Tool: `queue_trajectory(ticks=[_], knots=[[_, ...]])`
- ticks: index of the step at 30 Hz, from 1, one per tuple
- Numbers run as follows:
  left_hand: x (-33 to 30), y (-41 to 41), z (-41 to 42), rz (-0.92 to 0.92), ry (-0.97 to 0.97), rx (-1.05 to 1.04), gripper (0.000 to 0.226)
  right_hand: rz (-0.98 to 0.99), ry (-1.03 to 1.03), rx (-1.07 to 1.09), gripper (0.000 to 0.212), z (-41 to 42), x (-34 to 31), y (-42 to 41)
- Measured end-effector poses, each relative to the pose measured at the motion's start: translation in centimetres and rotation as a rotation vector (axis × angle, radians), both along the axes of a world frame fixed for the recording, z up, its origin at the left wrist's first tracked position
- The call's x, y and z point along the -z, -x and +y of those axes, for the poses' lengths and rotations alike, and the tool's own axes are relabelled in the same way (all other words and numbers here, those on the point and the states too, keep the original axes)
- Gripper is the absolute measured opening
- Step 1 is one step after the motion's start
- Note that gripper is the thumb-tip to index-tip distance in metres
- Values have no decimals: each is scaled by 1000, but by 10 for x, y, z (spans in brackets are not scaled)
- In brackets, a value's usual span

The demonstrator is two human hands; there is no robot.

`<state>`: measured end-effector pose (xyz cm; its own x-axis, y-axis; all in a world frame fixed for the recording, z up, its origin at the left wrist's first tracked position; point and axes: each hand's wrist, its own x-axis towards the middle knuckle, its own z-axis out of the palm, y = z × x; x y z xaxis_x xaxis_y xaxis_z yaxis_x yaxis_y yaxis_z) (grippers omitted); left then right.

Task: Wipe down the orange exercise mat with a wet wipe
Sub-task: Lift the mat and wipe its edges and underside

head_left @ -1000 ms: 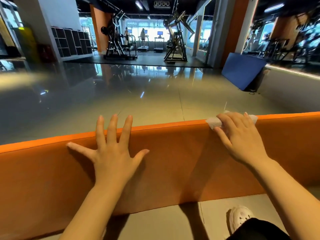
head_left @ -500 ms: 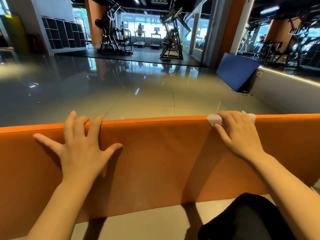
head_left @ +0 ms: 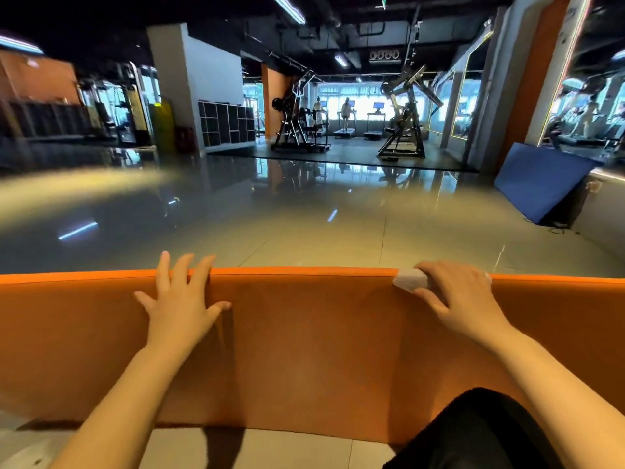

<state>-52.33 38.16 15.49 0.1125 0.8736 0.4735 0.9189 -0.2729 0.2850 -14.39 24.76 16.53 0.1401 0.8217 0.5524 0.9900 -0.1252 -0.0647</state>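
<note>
Head view: no brand, label or writing can be read on anything here. The orange mat (head_left: 304, 350) stands on its long edge on the tiled floor (head_left: 270, 231), its broad face toward the camera. The left hand (head_left: 179, 299) lies flat against that face, fingers (head_left: 184, 269) straight and spread, their tips reaching over the mat's top edge, thumb out to the side; it grips nothing. The right hand (head_left: 456, 296) rests over the top edge farther along, fingers curled down onto a white wet wipe (head_left: 409, 279) and pressing it against the edge. A crumpled end of the wipe sticks out just beyond the index finger, toward the left hand, and a small white bit shows past the little finger on the other side. Well beyond the fingertips, a blue mat (head_left: 537, 184) leans against the wall, and gym machines (head_left: 402, 130) stand at the far end of the room.
</note>
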Motion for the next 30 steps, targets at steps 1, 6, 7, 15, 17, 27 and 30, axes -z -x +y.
queue_trajectory(ticks=[1, 6, 7, 15, 17, 27, 30], knots=[[-1, -14, -7, 20, 17, 20, 83, 1, -4, -5, 31, 1, 1, 2], [7, -80, -33, -26, 10, 45, 82, -22, 28, -36, 35, 4, -5, 1], [11, -87, -35, -50, -4, 26, 82, -27, 39, -46, 37, 3, -5, 0], [22, -96, -34, -141, -67, -36, 72, -4, 87, -130, 36, 5, -11, -9], [19, -101, -36, -162, -80, -48, 67, 37, 94, -137, 33, 8, -15, -12], [-10, -200, -67, -228, -120, 131, 62, 180, 88, 5, 29, -58, -34, -99], [-23, -267, -95, -220, -89, 228, 62, 200, 69, 93, 28, -102, -41, -158]])
